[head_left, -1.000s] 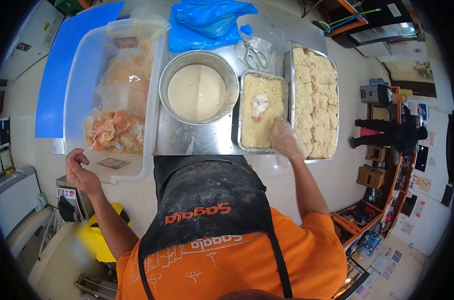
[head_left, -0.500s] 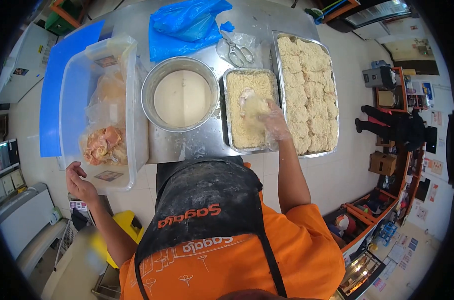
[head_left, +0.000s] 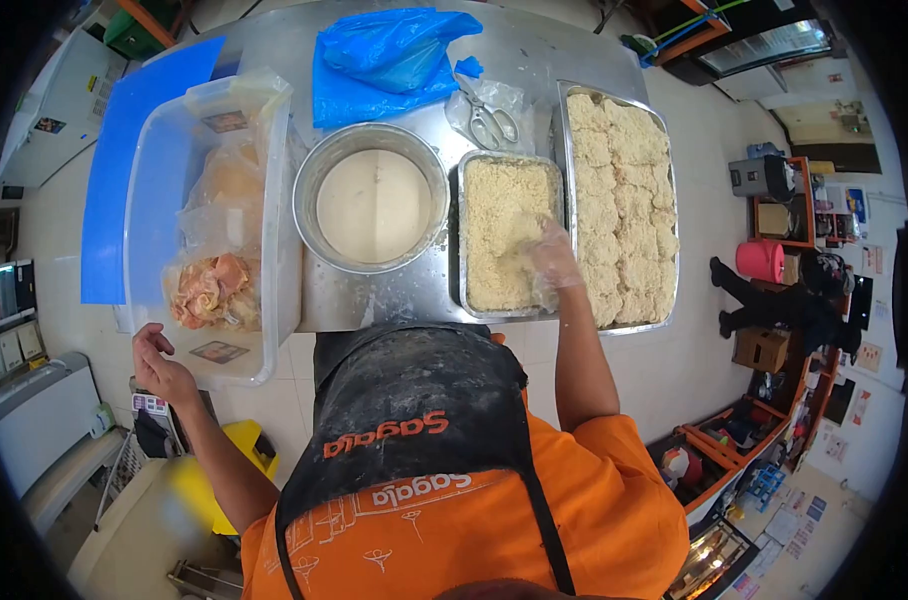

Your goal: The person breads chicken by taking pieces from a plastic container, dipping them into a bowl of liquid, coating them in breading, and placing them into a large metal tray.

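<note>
My right hand (head_left: 552, 255), in a clear plastic glove, is at the right side of a metal tray of breadcrumbs (head_left: 499, 190). Motion blurs its fingers, and crumbs hide anything beneath them. Just right of it, a larger metal tray holds rows of crumb-coated pieces (head_left: 619, 205). To the left of the crumbs stands a round metal pot of pale batter (head_left: 374, 205). My left hand (head_left: 162, 365) hangs beside the near left corner of a clear plastic bin (head_left: 264, 355), fingers loosely bent and holding nothing. Raw chicken (head_left: 212, 290) lies inside that bin.
A blue plastic bag (head_left: 389, 65) and scissors (head_left: 491, 122) lie toward the back of the steel table (head_left: 534, 45). Along the table's left side is a blue board (head_left: 139, 170). A person in dark clothes (head_left: 784, 300) stands at the far right near shelves.
The white wet piece seen in the crumb tray is now out of sight under crumbs. My right hand has moved slightly down in the picture. The person at far right has shifted.
</note>
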`<action>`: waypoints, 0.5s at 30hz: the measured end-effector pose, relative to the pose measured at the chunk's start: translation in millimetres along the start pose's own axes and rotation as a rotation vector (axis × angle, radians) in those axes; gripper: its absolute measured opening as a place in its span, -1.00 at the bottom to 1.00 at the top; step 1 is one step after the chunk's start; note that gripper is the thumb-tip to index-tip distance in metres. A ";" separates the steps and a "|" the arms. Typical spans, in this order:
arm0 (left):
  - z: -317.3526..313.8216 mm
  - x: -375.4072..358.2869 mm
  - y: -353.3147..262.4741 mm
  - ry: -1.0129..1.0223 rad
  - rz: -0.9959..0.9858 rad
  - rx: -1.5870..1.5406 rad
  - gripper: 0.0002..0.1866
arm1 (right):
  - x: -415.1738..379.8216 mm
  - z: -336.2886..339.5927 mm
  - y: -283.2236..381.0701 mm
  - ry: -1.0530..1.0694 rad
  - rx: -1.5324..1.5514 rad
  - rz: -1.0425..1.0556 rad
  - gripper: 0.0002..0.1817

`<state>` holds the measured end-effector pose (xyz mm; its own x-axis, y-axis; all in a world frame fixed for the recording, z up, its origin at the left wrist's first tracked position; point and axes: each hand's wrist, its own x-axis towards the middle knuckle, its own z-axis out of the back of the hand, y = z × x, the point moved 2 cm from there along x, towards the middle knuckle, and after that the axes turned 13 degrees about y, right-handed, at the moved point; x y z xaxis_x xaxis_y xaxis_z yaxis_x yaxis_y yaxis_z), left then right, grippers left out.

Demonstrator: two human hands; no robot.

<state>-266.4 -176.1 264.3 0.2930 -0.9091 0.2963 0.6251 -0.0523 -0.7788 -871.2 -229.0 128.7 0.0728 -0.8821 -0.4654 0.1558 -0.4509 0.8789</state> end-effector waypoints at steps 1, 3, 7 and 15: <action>0.2 0.0 -0.5 -0.004 0.003 0.003 -0.55 | 4.7 4.4 3.5 -0.014 -0.041 0.035 -0.53; 0.6 0.0 -0.3 -0.008 0.006 0.004 -0.54 | 22.8 14.6 12.0 -0.040 -0.120 0.108 -0.58; 0.4 0.3 0.3 -0.006 0.005 0.001 -0.54 | 39.7 -15.3 80.8 -0.271 -0.881 -0.015 -0.61; 0.4 -1.6 -1.4 0.003 0.021 -0.028 -0.54 | 75.6 -51.5 35.3 -0.587 -1.244 0.029 -0.56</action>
<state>-267.5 -174.4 265.1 0.3039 -0.9113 0.2778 0.5985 -0.0443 -0.7999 -809.5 -304.6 119.2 -0.2837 -0.9568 -0.0630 0.9551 -0.2878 0.0704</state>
